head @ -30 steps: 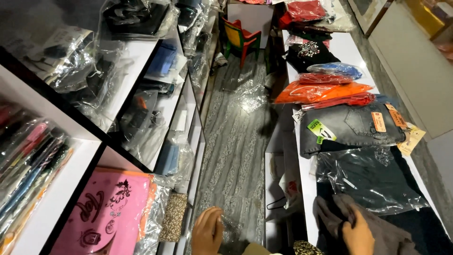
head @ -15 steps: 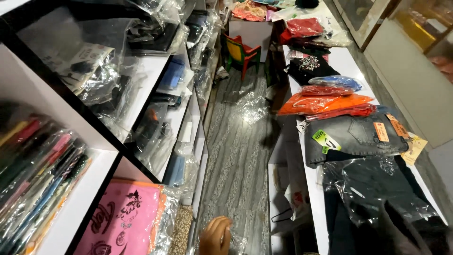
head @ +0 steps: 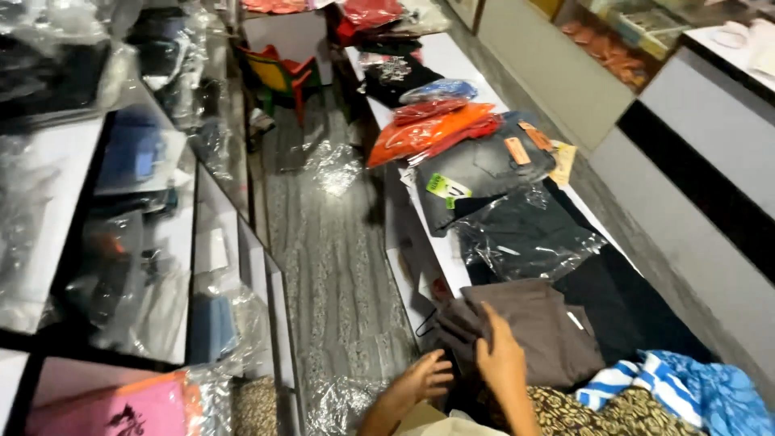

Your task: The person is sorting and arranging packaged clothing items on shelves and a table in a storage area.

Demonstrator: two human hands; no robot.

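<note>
Under your hands lies a folded brown garment (head: 537,327), plain and dull taupe, flat on the white counter (head: 452,60) at its near end. Its fabric bunches into soft wrinkles along the left edge (a small white tag shows near its right side). It rests partly over black clothing (head: 622,303), just beside a blue-and-white striped cloth (head: 646,379).

Both hands low, reaching forward

Left hand (head: 424,378) spread open, fingers splayed; right hand (head: 500,359) flat, palm down, fingers extended together, forearm angled inward.
</note>
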